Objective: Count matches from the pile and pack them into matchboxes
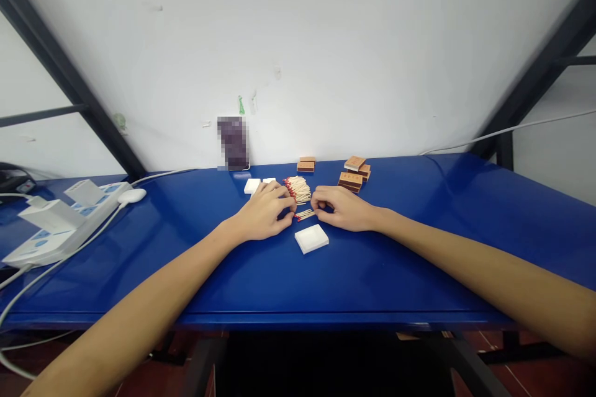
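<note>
A small row of red-headed matches (305, 214) lies between my two hands on the blue table. My left hand (269, 211) has its fingers curled, thumb and fingertips at the red heads. At the plain ends of the same matches, my right hand (343, 208) is closed, with its thumb and forefinger drawn together. Just beyond the hands is a larger heap of loose matches (298, 190). Nearer to me sits a white matchbox tray (311, 239). Behind my left hand are another white tray (252, 186) and a partly hidden white piece (269, 180).
Brown matchboxes (350, 181) are stacked at the right, with more matchboxes (306, 167) near the wall. A phone with a blurred screen (235, 142) leans on the wall. Power strips with plugs and white cables (69, 223) occupy the table's left side.
</note>
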Available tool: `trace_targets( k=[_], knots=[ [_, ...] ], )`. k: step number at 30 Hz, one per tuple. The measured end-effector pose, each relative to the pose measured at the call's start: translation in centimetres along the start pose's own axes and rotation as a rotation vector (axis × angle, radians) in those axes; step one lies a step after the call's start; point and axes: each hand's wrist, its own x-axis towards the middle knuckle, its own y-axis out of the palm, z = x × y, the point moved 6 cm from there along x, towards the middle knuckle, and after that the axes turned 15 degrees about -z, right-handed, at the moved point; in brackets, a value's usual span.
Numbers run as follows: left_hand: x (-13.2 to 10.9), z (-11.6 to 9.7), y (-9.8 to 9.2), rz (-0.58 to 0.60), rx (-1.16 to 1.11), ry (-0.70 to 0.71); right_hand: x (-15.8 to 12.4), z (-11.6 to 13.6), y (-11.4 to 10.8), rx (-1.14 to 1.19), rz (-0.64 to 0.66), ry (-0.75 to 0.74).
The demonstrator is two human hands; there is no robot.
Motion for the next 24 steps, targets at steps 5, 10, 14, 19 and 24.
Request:
trace_targets(
  k=[5, 10, 14, 19, 24],
  knots=[
    [-0.02, -0.01, -0.01, 0.003, -0.001, -0.005, 0.0, 0.13, -0.06, 0.003, -0.004, -0.008],
    [0.01, -0.09, -0.11, 0.008, -0.002, -0.008, 0.02, 0.22, -0.1, 0.007, -0.013, -0.024],
    [-0.01, -0.08, -0.1, 0.016, -0.012, -0.009, 0.01, 0.16, -0.14, -0.001, -0.007, -0.01],
    [-0.07, 0.03, 0.03, 0.01, -0.016, -0.003, -0.01, 0.28, -0.22, -0.007, 0.006, -0.005],
    [0.02, 0.03, -0.01, 0.003, 0.006, 0.01, -0.05, 0.23, -0.07, -0.015, 0.036, 0.002]
  ],
)
